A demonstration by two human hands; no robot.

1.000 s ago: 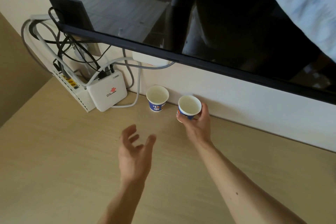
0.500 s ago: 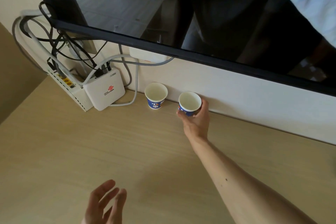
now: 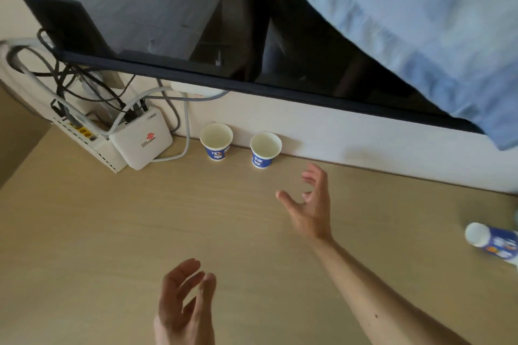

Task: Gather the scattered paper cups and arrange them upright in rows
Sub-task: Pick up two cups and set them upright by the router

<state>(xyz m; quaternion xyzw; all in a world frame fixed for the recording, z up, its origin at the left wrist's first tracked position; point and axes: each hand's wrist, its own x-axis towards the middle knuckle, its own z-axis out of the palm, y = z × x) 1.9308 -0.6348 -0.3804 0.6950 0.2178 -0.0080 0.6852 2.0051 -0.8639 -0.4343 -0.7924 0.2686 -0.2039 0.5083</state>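
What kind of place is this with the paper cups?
Probably a home or hotel room: a pale wooden desk against the wall, a large dark TV screen just above it, and a white router with tangled cables.

Right hand (image 3: 309, 206): fingers spread and slightly curled, empty, forearm bare and extended. Left hand (image 3: 183, 305): fingers relaxed and loosely together, empty, low near the body.

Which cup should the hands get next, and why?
Probably the right hand should reach for the blue-and-white paper cup lying on its side at far right: that hand is empty, and the two other paper cups by the wall already stand upright.
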